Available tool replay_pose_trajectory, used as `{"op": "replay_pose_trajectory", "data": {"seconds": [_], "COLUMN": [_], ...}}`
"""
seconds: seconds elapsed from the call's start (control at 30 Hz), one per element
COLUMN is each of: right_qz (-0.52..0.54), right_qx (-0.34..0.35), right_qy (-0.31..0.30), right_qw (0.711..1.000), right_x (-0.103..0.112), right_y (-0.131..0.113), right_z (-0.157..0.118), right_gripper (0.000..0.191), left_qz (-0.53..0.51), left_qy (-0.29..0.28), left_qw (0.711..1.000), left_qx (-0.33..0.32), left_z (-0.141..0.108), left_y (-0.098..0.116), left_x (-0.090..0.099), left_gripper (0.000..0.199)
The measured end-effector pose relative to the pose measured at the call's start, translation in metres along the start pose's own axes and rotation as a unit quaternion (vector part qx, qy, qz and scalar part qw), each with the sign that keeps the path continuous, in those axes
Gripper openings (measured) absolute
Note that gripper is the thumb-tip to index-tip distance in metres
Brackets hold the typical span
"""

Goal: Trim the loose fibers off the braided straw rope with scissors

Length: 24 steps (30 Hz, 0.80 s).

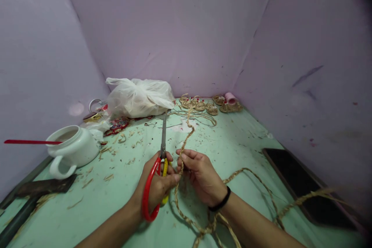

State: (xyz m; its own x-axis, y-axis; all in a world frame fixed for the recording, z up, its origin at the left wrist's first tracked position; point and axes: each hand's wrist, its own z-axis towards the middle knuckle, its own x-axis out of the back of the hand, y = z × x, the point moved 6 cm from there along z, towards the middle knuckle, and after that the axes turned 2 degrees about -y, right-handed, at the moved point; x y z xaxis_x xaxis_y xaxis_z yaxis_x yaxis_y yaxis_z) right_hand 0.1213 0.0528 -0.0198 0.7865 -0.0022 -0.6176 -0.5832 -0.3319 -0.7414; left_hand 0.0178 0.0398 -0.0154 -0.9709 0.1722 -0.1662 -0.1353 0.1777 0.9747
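My left hand [158, 184] is closed around a pair of scissors [150, 192] with a red handle loop and metal blades pointing away from me. Something yellow [165, 168] shows beside the handle in the same hand; whether it is part of the scissors I cannot tell. The left thumb tip touches a braided straw cord [186, 139]. Pinched in the fingers of my right hand [200, 174] is that same cord, which runs up toward the back of the table and down below my hands in loose loops.
At the left stand a white pot [77, 145] with a red stick across its mouth and a hammer-like tool [43, 188]. Behind are a white plastic bag [141, 97], several small woven straw pieces [199, 105] and a pink thread spool [230, 98]. A dark phone-like slab [299, 178] lies right.
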Motion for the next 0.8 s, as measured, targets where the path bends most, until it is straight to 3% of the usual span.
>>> {"op": "replay_pose_trajectory", "data": {"seconds": [0.2,0.37,0.5,0.67,0.8], "right_qz": [-0.095,-0.131,-0.143,-0.152,-0.237], "right_qx": [-0.068,-0.107,-0.130,-0.149,-0.060], "right_qy": [-0.065,-0.134,-0.174,-0.206,-0.143], "right_qw": [0.991,0.976,0.966,0.955,0.959], "right_x": [-0.008,-0.016,-0.019,-0.022,-0.015], "right_y": [0.008,0.014,0.017,0.023,0.017], "right_z": [-0.007,-0.015,-0.019,-0.019,-0.014], "right_gripper": [0.024,0.027,0.028,0.033,0.026], "left_qz": [0.055,-0.046,-0.082,0.055,0.175], "left_qy": [0.052,-0.055,-0.072,0.034,0.148], "left_qw": [0.997,0.997,0.994,0.988,0.951], "left_qx": [-0.031,0.023,-0.023,-0.141,-0.206], "left_z": [0.018,0.043,0.059,0.079,0.087], "left_y": [0.027,0.031,0.041,0.069,0.099], "left_x": [0.023,0.010,0.005,0.020,0.038], "left_gripper": [0.036,0.045,0.043,0.035,0.037]}}
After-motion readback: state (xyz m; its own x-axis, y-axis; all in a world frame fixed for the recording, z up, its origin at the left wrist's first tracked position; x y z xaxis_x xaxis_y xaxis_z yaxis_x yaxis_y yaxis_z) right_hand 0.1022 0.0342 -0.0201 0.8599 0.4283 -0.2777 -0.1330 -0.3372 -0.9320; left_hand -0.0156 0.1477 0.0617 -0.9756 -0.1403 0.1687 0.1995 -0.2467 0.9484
